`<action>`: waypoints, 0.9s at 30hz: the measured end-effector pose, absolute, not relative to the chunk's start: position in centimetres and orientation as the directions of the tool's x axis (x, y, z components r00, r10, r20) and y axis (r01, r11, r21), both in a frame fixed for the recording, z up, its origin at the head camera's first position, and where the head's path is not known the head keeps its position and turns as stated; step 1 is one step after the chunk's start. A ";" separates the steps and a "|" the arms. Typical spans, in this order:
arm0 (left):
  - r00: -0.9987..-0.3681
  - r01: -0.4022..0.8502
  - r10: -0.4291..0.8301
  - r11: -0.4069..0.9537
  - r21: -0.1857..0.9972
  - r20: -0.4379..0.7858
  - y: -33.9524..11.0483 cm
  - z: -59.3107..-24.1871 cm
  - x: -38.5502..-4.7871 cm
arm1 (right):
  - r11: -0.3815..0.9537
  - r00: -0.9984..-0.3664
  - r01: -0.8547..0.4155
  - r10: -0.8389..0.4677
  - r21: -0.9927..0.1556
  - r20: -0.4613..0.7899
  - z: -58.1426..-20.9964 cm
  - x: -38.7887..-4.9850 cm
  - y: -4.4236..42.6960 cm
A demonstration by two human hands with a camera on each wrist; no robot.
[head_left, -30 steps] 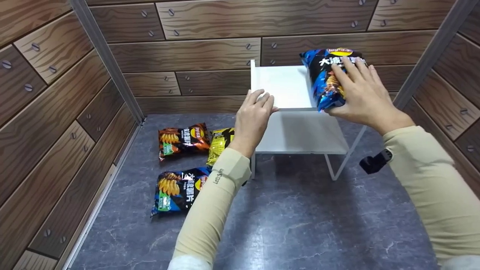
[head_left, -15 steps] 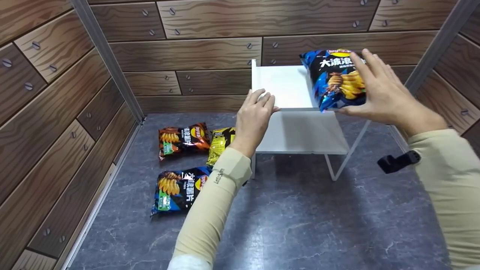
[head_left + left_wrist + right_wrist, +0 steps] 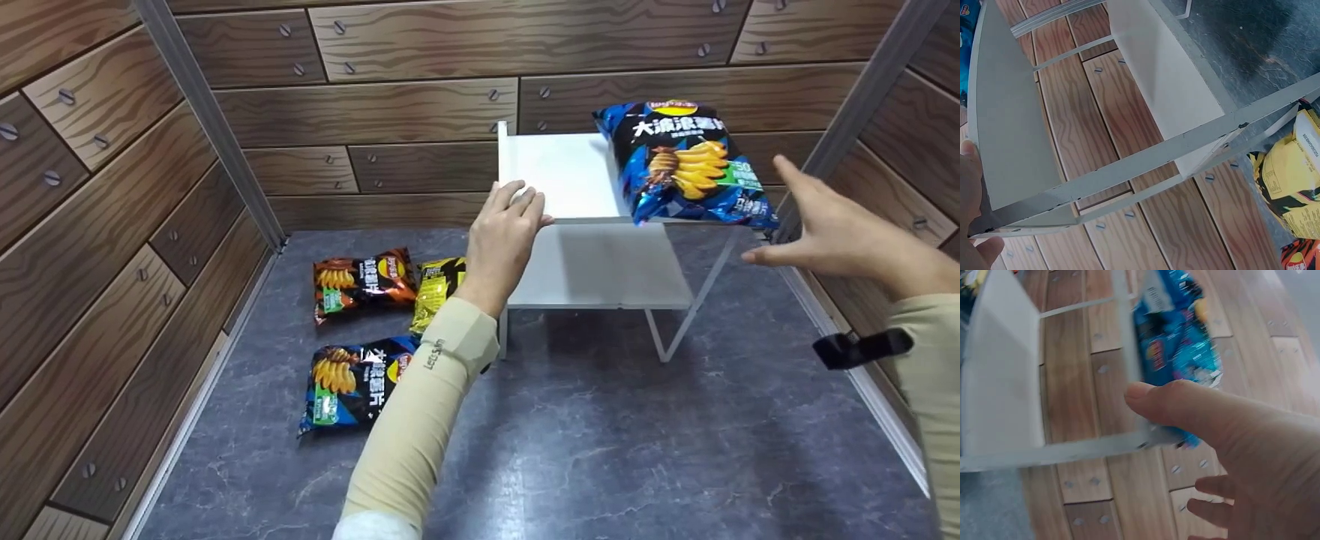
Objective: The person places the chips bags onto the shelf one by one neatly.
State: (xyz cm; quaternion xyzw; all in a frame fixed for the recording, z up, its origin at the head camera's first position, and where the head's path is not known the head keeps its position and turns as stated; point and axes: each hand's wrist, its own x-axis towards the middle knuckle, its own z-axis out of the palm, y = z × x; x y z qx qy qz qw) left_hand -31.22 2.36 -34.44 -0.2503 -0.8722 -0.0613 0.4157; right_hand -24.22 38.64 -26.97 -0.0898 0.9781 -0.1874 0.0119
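Observation:
A blue-and-black bag of potato chips (image 3: 679,161) lies on the right end of the top board of a white two-tier shelf (image 3: 562,180), its lower right corner hanging past the edge. My left hand (image 3: 506,244) grips the front left corner of that board; in the left wrist view the thumb is below the corner and a finger above. To the right of the bag, my right hand (image 3: 844,229) is apart from it, thumb and fingers spread. The right wrist view is blurred, with the thumb (image 3: 1168,402) in front of the bag.
On the floor left of the shelf lie an orange-and-black chip bag (image 3: 364,281), a yellow bag (image 3: 435,289) partly behind my left arm, and another blue-and-black chip bag (image 3: 352,382). A lower board (image 3: 600,270) sits beneath the top one. Wood-patterned walls (image 3: 420,45) surround the floor.
My right hand has let go of the chip bag and moved away to the right, uncovering its front. The bag stays on the shelf. My left hand keeps its grip on the corner.

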 end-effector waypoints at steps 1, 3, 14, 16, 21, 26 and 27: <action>-0.530 0.489 0.386 0.866 -0.099 0.756 2.3 -34.4 -31.2 | 0.915 -0.984 -0.168 -0.177 -0.367 0.008 -27.4 -24.3 38.7; -0.530 0.492 0.384 0.865 -0.095 0.756 2.4 -34.4 -31.2 | 0.911 -0.983 -0.180 -0.181 -0.370 0.033 -28.0 -24.4 38.7; -0.538 0.483 0.381 0.871 -0.096 0.752 2.5 -34.4 -31.2 | 0.907 -0.925 -0.279 -0.165 -0.316 0.343 -30.7 -24.9 37.3; -0.538 0.482 0.383 0.871 -0.099 0.751 2.5 -34.4 -31.2 | 0.909 -0.895 -0.303 -0.169 -0.285 0.412 -31.1 -24.9 37.2; -0.540 0.472 0.386 0.875 -0.110 0.748 2.5 -34.5 -31.1 | 0.916 -0.830 -0.324 -0.155 -0.237 0.535 -31.8 -24.9 37.0; -0.530 0.470 0.385 0.875 -0.116 0.756 2.6 -34.5 -31.1 | 0.929 -0.792 -0.307 -0.129 -0.206 0.597 -32.3 -25.1 36.8; -0.527 0.471 0.385 0.875 -0.117 0.758 2.6 -34.5 -31.1 | 0.931 -0.780 -0.307 -0.129 -0.195 0.613 -32.4 -25.1 36.8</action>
